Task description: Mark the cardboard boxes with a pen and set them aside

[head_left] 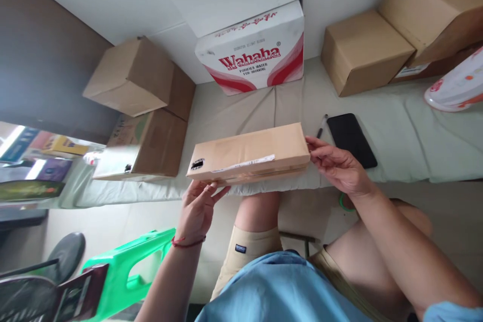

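I hold a long flat brown cardboard package point(251, 153) with a white label strip over the front edge of a cloth-covered table point(415, 131). My left hand point(198, 209) is under its left end, fingers curled up against the underside. My right hand point(337, 166) grips its right end, thumb on top and fingers wrapped round the edge. A red string is round my left wrist.
A black phone point(350, 139) and a pen point(321, 126) lie right of the package. A white and red Wahaha water carton point(252, 50) stands behind it. Brown boxes sit at left point(139, 78) and right point(364, 50). A green plastic stool point(124, 269) stands at lower left.
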### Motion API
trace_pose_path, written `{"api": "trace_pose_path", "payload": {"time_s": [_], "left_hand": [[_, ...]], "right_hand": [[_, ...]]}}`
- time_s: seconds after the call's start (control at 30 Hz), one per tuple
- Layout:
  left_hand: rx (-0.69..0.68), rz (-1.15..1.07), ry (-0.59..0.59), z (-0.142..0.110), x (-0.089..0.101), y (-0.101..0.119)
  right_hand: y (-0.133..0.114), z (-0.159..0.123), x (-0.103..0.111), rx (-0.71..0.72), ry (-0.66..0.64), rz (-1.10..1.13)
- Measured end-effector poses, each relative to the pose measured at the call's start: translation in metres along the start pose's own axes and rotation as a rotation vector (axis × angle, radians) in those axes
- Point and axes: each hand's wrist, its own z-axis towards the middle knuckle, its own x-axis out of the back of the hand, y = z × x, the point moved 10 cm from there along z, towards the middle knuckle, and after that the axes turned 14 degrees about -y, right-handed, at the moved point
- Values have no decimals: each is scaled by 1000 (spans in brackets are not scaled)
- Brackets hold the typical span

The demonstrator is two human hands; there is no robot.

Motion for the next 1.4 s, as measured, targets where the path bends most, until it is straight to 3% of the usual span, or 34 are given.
{"api": "trace_pose_path", "payload": {"time_s": [0.17,0.27,0.4,0.53,0.63,0.8,1.03,1.13,1.27,1.4], "left_hand": [[24,-207,-148,6,4,-13],[108,-288,-196,8,3,-19],[153,-244,-107,8,9,-24],[3,-132,10,3,10,-9],[-129,-77,-19,-4,1,8],[-164,-40,-83,-10,-1,19],[-184,-103,12,-7,13,16],[-189,-129,58,-8,15,20],[-92,12,43,-10,3,17],[-90,150,47,-14,-2,12]], "right_hand": [[2,-5,4,-18,-5,-22],[3,-7,3,-27,-42,-47],[9,-9,-5,-96,-124,-61],[9,-8,1,-105,-42,-71],[5,-5,7,-70,29,-88],[4,0,4,-51,23,-90],[3,-1,6,-87,68,-102],[-6,-4,23,-133,203,-363],[-34,-6,34,-149,395,-1099],[-21,1,42,-403,450,-1469]]}}
